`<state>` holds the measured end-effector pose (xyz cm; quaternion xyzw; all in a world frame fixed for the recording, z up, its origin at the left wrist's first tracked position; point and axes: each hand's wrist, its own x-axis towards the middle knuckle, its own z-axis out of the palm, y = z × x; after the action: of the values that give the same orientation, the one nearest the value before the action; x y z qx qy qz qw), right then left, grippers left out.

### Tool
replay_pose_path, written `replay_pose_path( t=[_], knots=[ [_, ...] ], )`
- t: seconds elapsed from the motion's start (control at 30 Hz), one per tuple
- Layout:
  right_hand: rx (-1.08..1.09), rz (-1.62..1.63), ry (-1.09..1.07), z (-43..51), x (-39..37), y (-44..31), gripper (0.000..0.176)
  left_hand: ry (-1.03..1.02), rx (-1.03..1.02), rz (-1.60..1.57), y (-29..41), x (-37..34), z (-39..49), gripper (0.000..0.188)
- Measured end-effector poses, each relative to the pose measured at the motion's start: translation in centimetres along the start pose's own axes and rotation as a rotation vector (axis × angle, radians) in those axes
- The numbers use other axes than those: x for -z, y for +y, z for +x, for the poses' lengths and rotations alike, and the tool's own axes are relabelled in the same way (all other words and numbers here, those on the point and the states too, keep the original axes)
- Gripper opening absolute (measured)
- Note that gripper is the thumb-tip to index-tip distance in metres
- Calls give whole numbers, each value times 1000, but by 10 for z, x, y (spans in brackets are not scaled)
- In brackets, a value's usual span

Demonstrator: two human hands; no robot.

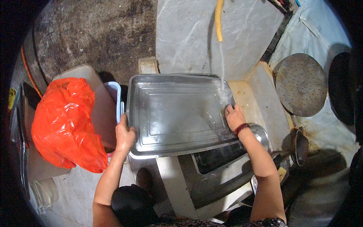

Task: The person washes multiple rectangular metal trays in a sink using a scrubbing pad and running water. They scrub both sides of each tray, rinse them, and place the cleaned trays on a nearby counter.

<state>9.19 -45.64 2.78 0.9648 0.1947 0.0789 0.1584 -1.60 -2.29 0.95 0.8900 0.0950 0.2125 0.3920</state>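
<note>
A wide rectangular metal tray (pixel 175 113) with a raised rim is held before me. My left hand (pixel 125 136) grips its left edge, thumb along the rim. At the right edge, the fingers of my right hand (pixel 236 117) curl over the rim; a red beaded bracelet (pixel 241 128) circles that wrist. Water (pixel 222 62) runs from a yellow hose (pixel 218 21) into the tray's upper right corner, splashing and spreading down that side. Beneath the tray's near edge shows a dark rectangular pan or basin opening (pixel 218 160), mostly covered.
A red plastic bag (pixel 66 124) bulges over a container at left, beside a light blue plastic bin (pixel 116 96). To the right are a round perforated metal plate (pixel 302 85) and a shiny metal bowl (pixel 258 136), partly behind my forearm. A marbled wall panel (pixel 187 37) stands behind.
</note>
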Motion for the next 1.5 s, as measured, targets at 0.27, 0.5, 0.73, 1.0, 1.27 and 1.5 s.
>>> replay_pose_path(
  t=[0.27,0.5,0.73,1.0,1.27,1.5],
  knots=[
    [170,92,24,-4,31,21,19,-57,42,-26,-4,-1,1,53],
    [-7,202,96,60,6,48,30,-30,23,-36,-3,-3,1,53],
    [226,3,-14,-47,33,45,23,-34,27,-105,-7,-6,1,50],
    [152,161,-105,-54,28,-16,19,-92,127,-95,-7,-4,0,49],
    [-8,547,-122,-53,63,-105,44,-45,42,-36,2,-1,-2,49],
    [210,514,-166,-29,44,-62,27,-67,72,-90,9,2,-1,49]
  ],
)
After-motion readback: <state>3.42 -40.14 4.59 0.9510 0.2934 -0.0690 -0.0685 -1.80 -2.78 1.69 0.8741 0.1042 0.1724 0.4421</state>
